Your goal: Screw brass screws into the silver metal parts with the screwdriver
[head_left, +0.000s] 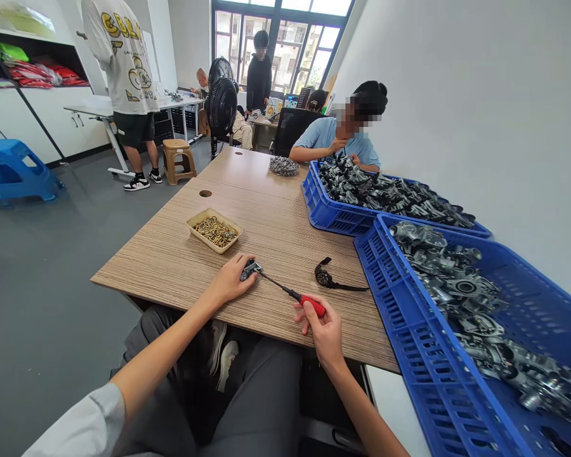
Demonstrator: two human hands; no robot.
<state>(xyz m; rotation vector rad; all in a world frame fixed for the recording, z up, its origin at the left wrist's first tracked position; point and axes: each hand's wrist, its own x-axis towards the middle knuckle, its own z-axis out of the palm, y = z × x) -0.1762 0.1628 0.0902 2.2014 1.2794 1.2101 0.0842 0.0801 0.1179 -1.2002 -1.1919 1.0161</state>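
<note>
My left hand [233, 278] is closed round a small grey metal part [251, 270], steadying it on the wooden table near its front edge. In my right hand [321, 324] is a screwdriver [311, 304] with a red and black handle, held at a slant. Its long dark shaft points left, and the tip meets the metal part beside my left fingers. Exactly where the tip sits on the part is too small to tell. Beyond my left hand stands a cream tray [190, 227] of brass-coloured screws [215, 231].
A black wristwatch [323, 277] lies on the table [266, 219]. Two blue crates [409, 355] of metal parts line the right side. Across the table sits a person in a light blue shirt [309, 136], near a bundle of small metal pieces [284, 166].
</note>
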